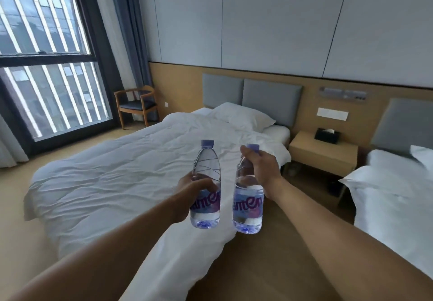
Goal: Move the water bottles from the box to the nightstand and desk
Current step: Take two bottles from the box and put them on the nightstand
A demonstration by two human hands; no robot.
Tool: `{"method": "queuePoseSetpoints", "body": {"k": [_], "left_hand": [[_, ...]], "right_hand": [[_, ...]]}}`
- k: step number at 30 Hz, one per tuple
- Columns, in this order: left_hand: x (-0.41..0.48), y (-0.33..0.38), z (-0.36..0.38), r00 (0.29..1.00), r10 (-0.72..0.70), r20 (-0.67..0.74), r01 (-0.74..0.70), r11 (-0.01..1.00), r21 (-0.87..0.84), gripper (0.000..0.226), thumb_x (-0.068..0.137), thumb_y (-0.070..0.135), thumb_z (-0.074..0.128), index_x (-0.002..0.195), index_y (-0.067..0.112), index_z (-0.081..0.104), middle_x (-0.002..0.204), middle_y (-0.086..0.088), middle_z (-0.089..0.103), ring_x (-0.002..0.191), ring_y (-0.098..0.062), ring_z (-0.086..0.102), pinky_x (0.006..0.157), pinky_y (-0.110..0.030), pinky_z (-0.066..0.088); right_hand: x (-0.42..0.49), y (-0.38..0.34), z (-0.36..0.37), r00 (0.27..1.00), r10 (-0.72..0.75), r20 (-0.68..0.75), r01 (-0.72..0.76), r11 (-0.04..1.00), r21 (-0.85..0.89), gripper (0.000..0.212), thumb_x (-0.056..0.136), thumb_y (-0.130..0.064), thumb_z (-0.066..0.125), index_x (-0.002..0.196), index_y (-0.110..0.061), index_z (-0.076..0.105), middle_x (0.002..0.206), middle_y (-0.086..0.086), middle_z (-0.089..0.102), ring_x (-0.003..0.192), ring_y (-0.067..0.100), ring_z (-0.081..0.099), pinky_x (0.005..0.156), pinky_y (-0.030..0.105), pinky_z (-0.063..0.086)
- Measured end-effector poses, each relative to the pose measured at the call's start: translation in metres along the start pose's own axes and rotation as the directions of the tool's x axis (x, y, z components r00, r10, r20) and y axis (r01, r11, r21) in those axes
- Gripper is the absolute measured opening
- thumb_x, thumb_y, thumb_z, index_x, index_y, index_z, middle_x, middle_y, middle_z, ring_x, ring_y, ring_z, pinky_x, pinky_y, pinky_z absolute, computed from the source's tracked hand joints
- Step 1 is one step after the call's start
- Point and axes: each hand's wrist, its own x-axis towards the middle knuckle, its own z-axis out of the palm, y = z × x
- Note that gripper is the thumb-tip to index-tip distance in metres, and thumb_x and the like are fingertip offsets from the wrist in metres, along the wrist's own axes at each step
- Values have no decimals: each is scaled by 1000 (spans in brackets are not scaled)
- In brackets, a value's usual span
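Done: left hand [187,191] and right hand [259,166] each grip a water bottle [207,176], frame centre.
Left: nightstand [311,153], right of centre, holds no bottle.

One wide head-worn view faces forward and down, across the near bed [117,172] toward the nightstand [323,152] and wall [281,19].

We see the left bottle [206,183] and the right bottle [248,197], both clear plastic with purple caps and purple labels, capped and upright in the air over the bed [117,172]. Our left grip [187,197] wraps the left bottle's middle and our right grip [260,167] pinches the right bottle's neck. The light wooden nightstand [323,153] stands well beyond them
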Motion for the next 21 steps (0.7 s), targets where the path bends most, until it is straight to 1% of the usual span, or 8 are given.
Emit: {"method": "queuePoseSetpoints", "body": {"k": [5, 9, 13, 14, 16, 18, 19, 21], "left_hand": [[79, 12, 41, 989, 3, 148, -12, 998, 56, 80, 35, 25, 80, 111, 4, 64, 94, -16, 75, 95, -40, 70, 84, -49, 59], [137, 16, 90, 968, -6, 252, -21, 994, 104, 69, 43, 23, 79, 108, 7, 66, 90, -12, 75, 91, -35, 71, 81, -46, 59], [196, 19, 148, 954, -7, 298, -35, 990, 134, 69, 41, 25, 79, 107, 9, 68, 94, -14, 76, 95, -38, 72, 87, -52, 59], [210, 21, 163, 952, -11, 307, -33, 990, 137, 69, 41, 27, 79, 107, 10, 68, 95, -14, 76, 95, -37, 72, 88, -53, 60], [239, 26, 193, 945, -12, 327, -38, 988, 146, 70, 40, 29, 79, 107, 12, 68, 95, -14, 76, 95, -36, 72, 89, -53, 59], [264, 31, 222, 936, -9, 352, -50, 987, 156, 75, 37, 31, 78, 109, 12, 68, 93, -13, 76, 93, -35, 72, 87, -49, 60], [277, 34, 236, 930, -11, 368, -45, 989, 142, 76, 37, 31, 78, 110, 11, 67, 92, -13, 76, 91, -34, 72, 85, -47, 59], [303, 40, 262, 922, -6, 388, -47, 991, 126, 70, 42, 26, 78, 109, 10, 68, 90, -13, 76, 88, -34, 71, 83, -47, 58]], "right_hand": [[57, 1, -38, 987, 5, -162, -10, 999, -31, 37, 84, -47, 71, 75, -11, 66, 72, 9, 65, 80, 32, 65, 81, 58, 56], [103, 5, -79, 970, 15, -243, -18, 1000, -12, 35, 87, -44, 68, 85, -9, 68, 80, 10, 66, 84, 30, 65, 81, 53, 57], [159, 5, -130, 962, 27, -271, -24, 1000, 15, 32, 83, -43, 73, 78, -12, 67, 72, 8, 62, 77, 29, 61, 80, 61, 54], [173, 4, -144, 961, 20, -276, -16, 1000, 16, 32, 84, -42, 72, 77, -12, 66, 71, 8, 61, 75, 29, 60, 79, 60, 55], [200, -1, -172, 953, 4, -303, -2, 1000, 7, 32, 85, -41, 71, 74, -13, 63, 71, 8, 60, 74, 29, 59, 74, 52, 55], [223, -7, -197, 945, -25, -326, 8, 998, -55, 35, 87, -45, 68, 77, -12, 62, 75, 8, 61, 72, 25, 60, 67, 38, 54], [234, -10, -210, 943, -42, -329, 16, 997, -81, 36, 87, -47, 66, 80, -11, 61, 77, 7, 62, 70, 21, 60, 61, 30, 53], [256, -16, -235, 934, -56, -352, 23, 995, -98, 36, 88, -46, 66, 80, -12, 59, 74, 4, 61, 64, 14, 58, 50, 21, 49]]}}
